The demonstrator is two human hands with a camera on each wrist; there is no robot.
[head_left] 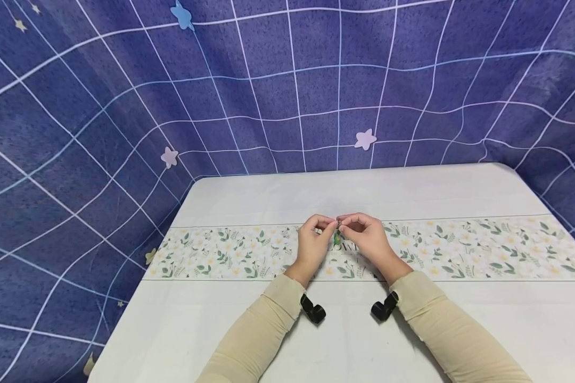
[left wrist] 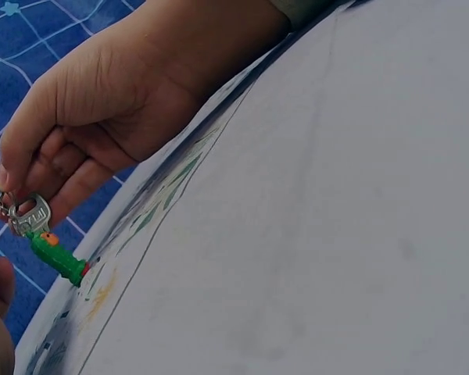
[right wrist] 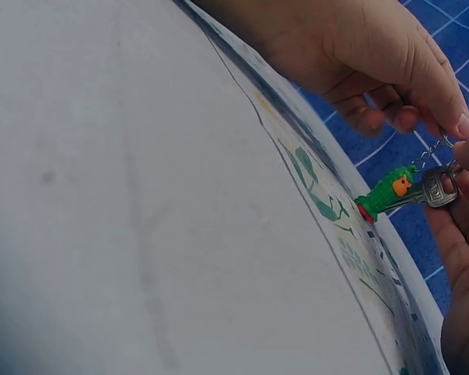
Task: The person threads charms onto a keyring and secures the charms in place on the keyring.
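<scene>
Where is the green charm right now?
In the head view, slightly right of centre, the green charm hangs between the left hand and right hand; the right wrist view shows it beside a key.

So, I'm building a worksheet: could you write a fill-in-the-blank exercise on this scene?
The charm beside the key is mainly ____.
Its end farthest from the chain is ____.
The curtain shows grid lines and ____.
The band on the tablecloth shows leaves and white ____.
Missing words: green; red; stars; flowers

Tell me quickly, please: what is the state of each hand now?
Left hand: closed, pinching the keychain that bears a key.
Right hand: closed, pinching the same keychain.
</scene>
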